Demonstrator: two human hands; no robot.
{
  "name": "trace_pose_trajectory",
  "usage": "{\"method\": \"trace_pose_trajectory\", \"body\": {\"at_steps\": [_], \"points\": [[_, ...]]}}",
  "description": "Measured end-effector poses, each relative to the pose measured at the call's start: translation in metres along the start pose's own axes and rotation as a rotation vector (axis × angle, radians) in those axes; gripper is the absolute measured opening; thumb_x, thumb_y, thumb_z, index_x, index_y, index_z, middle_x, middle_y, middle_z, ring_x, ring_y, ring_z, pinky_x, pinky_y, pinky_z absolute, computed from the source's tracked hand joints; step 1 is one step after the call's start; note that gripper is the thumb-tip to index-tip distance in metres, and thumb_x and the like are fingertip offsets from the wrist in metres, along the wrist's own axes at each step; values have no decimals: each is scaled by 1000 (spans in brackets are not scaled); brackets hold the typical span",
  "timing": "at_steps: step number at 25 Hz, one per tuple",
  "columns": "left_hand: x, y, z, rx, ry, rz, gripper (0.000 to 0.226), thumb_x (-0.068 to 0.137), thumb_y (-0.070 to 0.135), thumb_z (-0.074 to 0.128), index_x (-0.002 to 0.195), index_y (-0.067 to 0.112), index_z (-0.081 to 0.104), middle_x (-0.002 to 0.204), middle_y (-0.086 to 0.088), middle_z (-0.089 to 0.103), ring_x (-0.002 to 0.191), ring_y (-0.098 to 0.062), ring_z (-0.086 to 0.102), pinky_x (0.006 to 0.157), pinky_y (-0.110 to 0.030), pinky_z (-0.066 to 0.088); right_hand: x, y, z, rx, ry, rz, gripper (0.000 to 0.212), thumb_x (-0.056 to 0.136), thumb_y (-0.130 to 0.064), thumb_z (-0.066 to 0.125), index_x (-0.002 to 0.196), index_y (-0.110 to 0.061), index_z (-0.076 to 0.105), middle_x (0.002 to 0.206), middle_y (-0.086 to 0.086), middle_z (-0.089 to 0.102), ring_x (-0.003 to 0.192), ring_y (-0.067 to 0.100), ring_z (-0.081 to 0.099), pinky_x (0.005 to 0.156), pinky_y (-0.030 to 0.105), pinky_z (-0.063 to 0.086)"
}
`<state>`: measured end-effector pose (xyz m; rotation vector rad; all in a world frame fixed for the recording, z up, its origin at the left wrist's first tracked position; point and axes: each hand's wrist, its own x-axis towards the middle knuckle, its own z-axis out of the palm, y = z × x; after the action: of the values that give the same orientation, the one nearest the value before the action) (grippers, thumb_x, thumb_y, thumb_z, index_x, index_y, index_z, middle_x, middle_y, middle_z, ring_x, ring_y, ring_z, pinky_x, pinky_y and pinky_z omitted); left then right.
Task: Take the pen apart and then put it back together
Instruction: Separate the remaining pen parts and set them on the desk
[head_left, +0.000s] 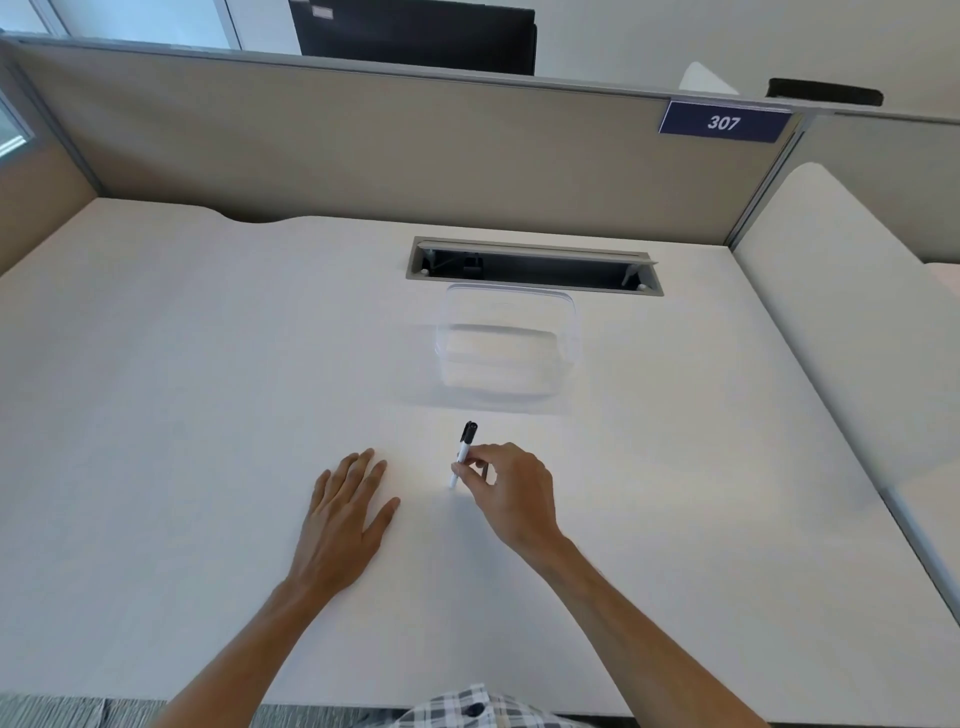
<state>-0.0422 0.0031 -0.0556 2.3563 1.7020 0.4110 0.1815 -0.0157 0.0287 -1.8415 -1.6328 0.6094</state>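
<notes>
A white desk (208, 364) fills the view, with an open cable slot (532, 266) near its back edge. A beige partition (363, 150) stands behind it, carrying a blue sign (723, 122) numbered 307. A dark monitor (415, 34) shows above the partition, against a pale wall (675, 31). Grey carpet (52, 714) shows below the front edge.

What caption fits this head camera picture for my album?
Right hand pinches a capped pen on the white desk; left hand rests flat beside it.
</notes>
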Motion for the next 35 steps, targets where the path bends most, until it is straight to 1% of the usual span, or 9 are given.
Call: {"method": "trace_pose_trajectory", "body": {"at_steps": [5, 9, 16, 19, 22, 24, 29, 32, 35], "points": [[1, -3, 2, -15, 15, 7, 62, 96, 54, 25, 142, 16, 44, 153, -5, 37, 141, -23, 29, 115, -40, 18, -2, 1, -2, 0, 24, -14, 13, 91, -36, 65, 96, -29, 74, 87, -10, 73, 70, 6, 54, 63, 23, 32], [0, -2, 3, -24, 20, 7, 61, 96, 53, 27, 143, 17, 43, 154, -3, 36, 142, -21, 28, 116, -39, 16, -1, -3, -7, 8, 97, -63, 8, 90, -34, 67, 90, -30, 74, 81, -15, 69, 74, 8, 59, 61, 11, 32], [1, -2, 4, -19, 31, 9, 63, 96, 56, 23, 142, 18, 43, 154, -3, 35, 143, -20, 26, 116, -38, 15, -5, -1, 2, -19, 17, -45, 12, 91, -35, 65, 94, -28, 74, 84, -13, 71, 74, 1, 51, 73, 31, 46], [0, -2, 5, -22, 30, 8, 64, 96, 57, 22, 143, 18, 42, 154, -3, 35, 143, -20, 26, 116, -38, 14, -4, 0, 3, -26, -14, -35, 13, 92, -35, 63, 96, -28, 73, 81, -20, 64, 73, 1, 50, 73, 30, 45], [0, -3, 5, -21, 30, 8, 66, 96, 58, 20, 143, 18, 42, 154, -3, 35, 143, -20, 26, 116, -39, 15, -3, -1, 0, -31, -5, -55, 13, 92, -34, 64, 96, -26, 74, 78, -22, 59, 76, 6, 57, 73, 31, 45], [1, -3, 5, -17, 29, 8, 66, 96, 59, 20, 143, 18, 42, 154, -3, 35, 143, -20, 26, 116, -38, 14, -1, -3, -3, -27, 35, -80, 11, 91, -32, 66, 94, -25, 74, 79, -19, 66, 78, 8, 60, 69, 26, 43], [0, -3, 5, -16, 29, 9, 67, 96, 59, 19, 143, 18, 42, 154, -3, 34, 143, -21, 25, 116, -37, 12, 4, -10, -8, 6, 121, -132, 7, 89, -32, 68, 89, -28, 73, 83, -16, 72, 72, -2, 48, 65, 8, 33], [0, -3, 6, -17, 30, 10, 65, 96, 58, 21, 142, 18, 42, 154, -3, 35, 143, -20, 26, 116, -38, 14, 1, -9, -5, 1, 110, -140, 7, 89, -32, 68, 89, -27, 74, 83, -16, 72, 70, -1, 48, 63, 18, 39], [0, -3, 5, -21, 36, 14, 65, 96, 58, 20, 141, 17, 43, 153, -3, 37, 142, -20, 27, 115, -39, 16, -3, -4, 1, -11, 55, -106, 10, 90, -33, 66, 93, -27, 73, 84, -15, 71, 71, 6, 55, 71, 32, 48]]}}
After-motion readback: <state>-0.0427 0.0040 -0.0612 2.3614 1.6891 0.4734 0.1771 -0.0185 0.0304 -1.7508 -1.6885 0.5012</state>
